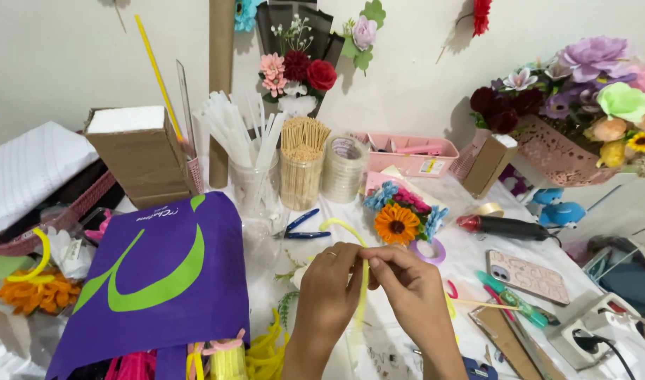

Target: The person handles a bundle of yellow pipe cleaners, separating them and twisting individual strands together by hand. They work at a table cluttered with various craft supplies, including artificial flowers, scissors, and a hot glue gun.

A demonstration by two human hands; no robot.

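Note:
Both hands meet at the lower middle of the table, pinching a yellow pipe cleaner (pixel 345 227). My left hand (pixel 327 287) wears a ring and grips the stem from the left. My right hand (pixel 409 290) grips it from the right, fingertips touching the left hand's. The pipe cleaner arches up to the left above the hands and hangs down between them. A small bunch of orange, blue and pink craft flowers (pixel 401 211) lies just beyond the hands.
A purple bag with a green swirl (pixel 157 274) lies at left, with more pipe cleaners (pixel 231 359) below it. Blue-handled pliers (pixel 299 227), a jar of wooden sticks (pixel 301 165), tape rolls (pixel 343 167), a glue gun (pixel 505 226), a phone (pixel 528 275) and a flower basket (pixel 569 134) surround the hands.

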